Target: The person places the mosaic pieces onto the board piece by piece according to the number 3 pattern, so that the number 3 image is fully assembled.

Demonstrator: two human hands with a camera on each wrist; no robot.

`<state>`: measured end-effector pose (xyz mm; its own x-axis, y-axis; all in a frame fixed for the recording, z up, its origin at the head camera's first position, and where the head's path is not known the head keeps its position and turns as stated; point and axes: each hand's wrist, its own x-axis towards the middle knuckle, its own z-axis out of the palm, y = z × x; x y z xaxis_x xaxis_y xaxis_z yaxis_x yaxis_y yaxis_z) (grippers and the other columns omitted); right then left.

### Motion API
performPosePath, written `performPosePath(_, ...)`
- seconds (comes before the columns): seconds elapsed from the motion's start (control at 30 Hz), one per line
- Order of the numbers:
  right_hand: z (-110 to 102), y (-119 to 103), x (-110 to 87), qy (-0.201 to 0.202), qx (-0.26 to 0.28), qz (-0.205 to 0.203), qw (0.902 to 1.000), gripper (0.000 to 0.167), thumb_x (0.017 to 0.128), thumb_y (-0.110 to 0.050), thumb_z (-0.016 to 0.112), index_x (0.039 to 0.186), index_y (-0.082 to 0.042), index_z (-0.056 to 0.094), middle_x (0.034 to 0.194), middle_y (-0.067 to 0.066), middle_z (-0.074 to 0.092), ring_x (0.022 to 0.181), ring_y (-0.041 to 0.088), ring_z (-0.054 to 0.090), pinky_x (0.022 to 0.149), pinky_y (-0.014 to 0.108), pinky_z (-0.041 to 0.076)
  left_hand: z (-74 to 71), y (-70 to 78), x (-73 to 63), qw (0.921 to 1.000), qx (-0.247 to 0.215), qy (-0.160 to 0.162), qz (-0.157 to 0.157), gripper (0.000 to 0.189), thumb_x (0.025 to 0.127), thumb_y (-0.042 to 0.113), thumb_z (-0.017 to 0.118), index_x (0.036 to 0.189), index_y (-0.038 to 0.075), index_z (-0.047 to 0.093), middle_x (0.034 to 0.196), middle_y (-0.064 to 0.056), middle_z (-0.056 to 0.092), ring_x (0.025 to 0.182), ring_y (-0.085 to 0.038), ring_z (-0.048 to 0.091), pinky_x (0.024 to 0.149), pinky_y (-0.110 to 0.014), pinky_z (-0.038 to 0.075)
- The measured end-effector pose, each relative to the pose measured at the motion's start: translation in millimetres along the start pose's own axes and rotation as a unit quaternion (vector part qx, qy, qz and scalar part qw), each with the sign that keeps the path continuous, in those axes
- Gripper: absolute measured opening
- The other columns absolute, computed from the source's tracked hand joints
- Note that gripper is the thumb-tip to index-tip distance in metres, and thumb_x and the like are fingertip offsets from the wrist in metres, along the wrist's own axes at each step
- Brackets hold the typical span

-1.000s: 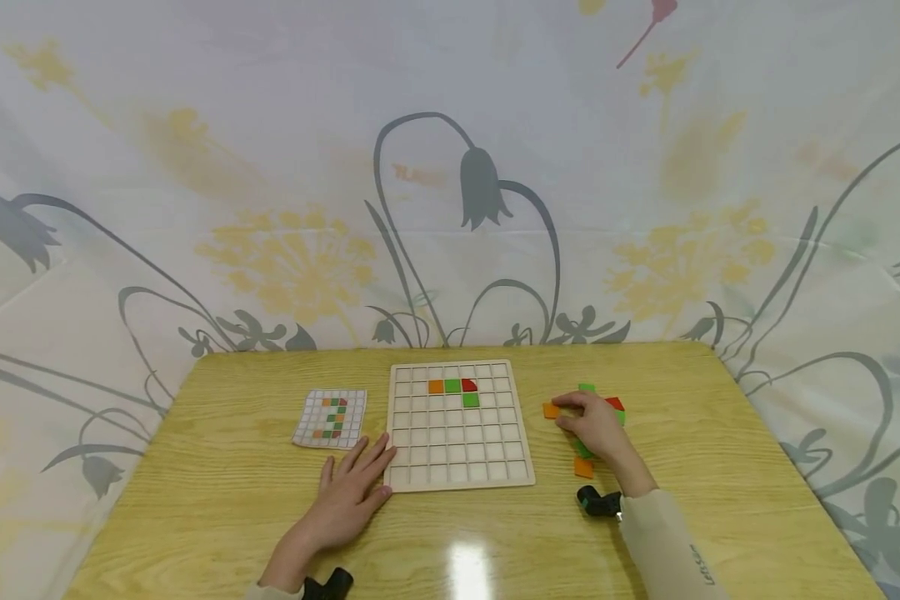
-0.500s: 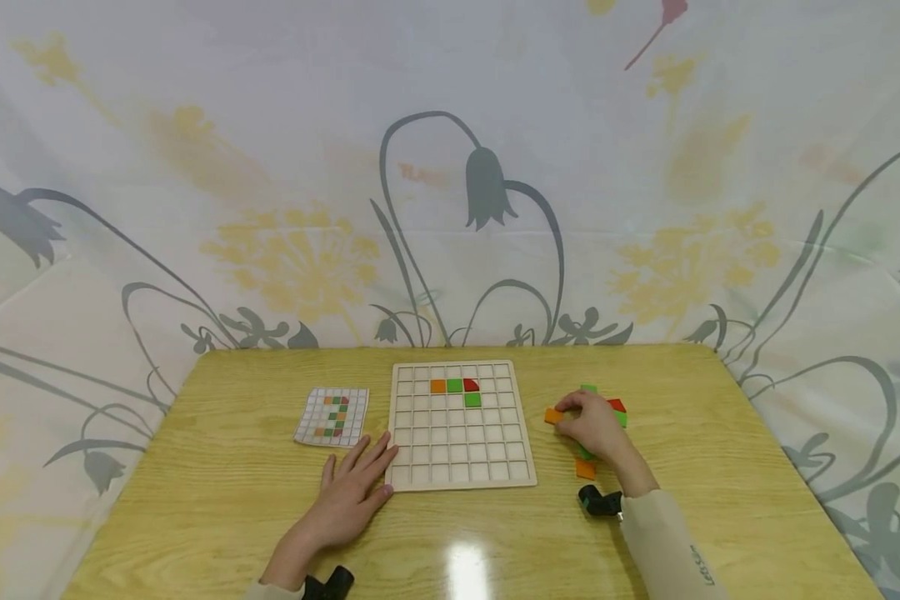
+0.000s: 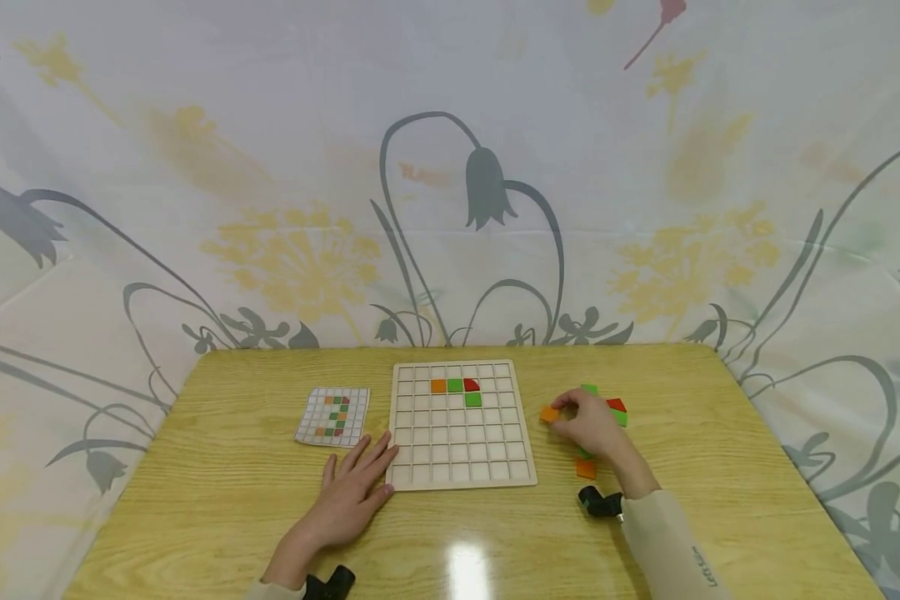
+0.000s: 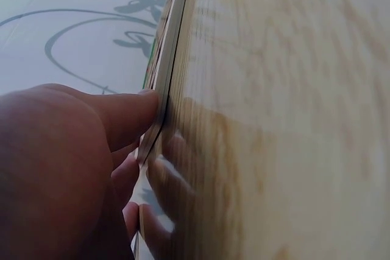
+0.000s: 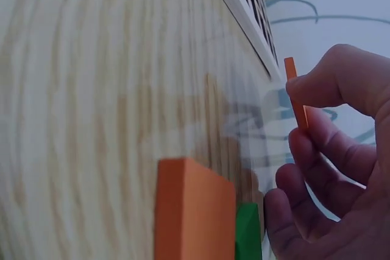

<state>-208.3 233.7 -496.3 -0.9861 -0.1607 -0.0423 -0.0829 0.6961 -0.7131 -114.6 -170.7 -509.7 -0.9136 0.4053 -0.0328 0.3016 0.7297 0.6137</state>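
orange tile [image 3: 549,414]: over the right part of the desk [image 3: 217,475], between the grid board [image 3: 457,454] and the loose pieces, apart from the board's right edge

right hand [image 3: 594,427]: thumb and fingers pinch that orange tile; the lower fingers curl loosely beneath, no second piece seen in them

left hand [image 3: 345,500]: fingers spread, tips resting on the board's left edge toward its near corner

just changed: a second ago the orange tile looked flat on the desk under the right fingers; now it appears tilted and seems to have come up, while the left hand and the board's pieces look the same

what that means: the pick-up looks just about made, by my reading, with the tile not yet in any cell

board pieces: an orange square [image 3: 438,386], a green square [image 3: 455,385] and a red rounded piece [image 3: 471,384] in one row, a lower green square [image 3: 473,400] directly below the red

loose pieces: a red piece [image 3: 617,405] beyond the right hand, a second orange tile [image 3: 586,469] nearer the wrist, some greens partly hidden

head view only: the whole layout, and the patterned card [image 3: 333,417] left of the board

right wrist view only: the pinched tile edge-on, thumb on one face, fingers opposite

left wrist view only: the left thumb against the board's side, and how thin the board is
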Motion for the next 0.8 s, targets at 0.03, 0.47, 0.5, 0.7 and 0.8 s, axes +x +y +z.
performPosePath(0.03,1.1,-1.2,-0.7,0.0,0.0,-0.001,1.0,0.032,0.08,-0.011,0.073,0.11,-0.001,0.066,0.109,0.013,0.064,0.095,0.027,0.057,0.085,0.045,0.047,0.1,0.2,0.1,1.0,0.0,-0.001,0.0,0.056,0.105,0.025,0.052,0.157,0.014,0.035,0.165,-0.002,0.017,0.152,-0.032,0.005,0.108,-0.072,-0.006)
performPosePath(0.47,15.0,-13.0,-0.4,0.017,0.014,-0.086,0.9961,0.03,0.083,-0.005,0.073,0.113,-0.001,0.072,0.102,0.007,0.065,0.091,0.023,0.058,0.079,0.041,0.05,1.0,3.1,1.8,1.0,-0.004,-0.008,0.001,0.056,0.105,0.024,0.052,0.157,0.014,0.034,0.165,-0.002,0.016,0.152,-0.033,0.004,0.108,-0.072,-0.006)
performPosePath(0.5,16.5,-14.3,-0.3,0.016,0.012,-0.093,0.9955,0.029,0.083,-0.004,0.073,0.112,-0.002,0.072,0.102,0.007,0.065,0.09,0.023,0.057,0.078,0.04,0.05,0.7,3.4,1.8,1.0,-0.005,-0.008,0.001,0.056,0.105,0.024,0.052,0.157,0.013,0.034,0.165,-0.003,0.017,0.151,-0.033,0.005,0.108,-0.072,-0.006)
performPosePath(0.7,27.1,-25.5,3.9,0.011,0.011,-0.096,0.9952,0.028,0.083,-0.003,0.072,0.111,-0.005,0.074,0.098,0.003,0.062,0.089,0.022,0.054,0.074,0.036,0.048,-0.4,2.5,2.2,1.0,0.0,-0.009,0.002,0.056,0.105,0.025,0.051,0.157,0.014,0.034,0.165,-0.002,0.016,0.151,-0.034,0.005,0.107,-0.073,-0.006)
performPosePath(0.8,34.7,-31.9,8.1,0.008,0.005,-0.105,0.9945,0.028,0.083,-0.003,0.073,0.111,-0.005,0.074,0.099,0.002,0.063,0.088,0.02,0.055,0.074,0.034,0.049,-1.9,1.8,0.7,1.0,0.0,-0.01,-0.001,0.056,0.105,0.026,0.052,0.157,0.015,0.034,0.166,-0.001,0.016,0.151,-0.034,0.005,0.107,-0.073,-0.006)
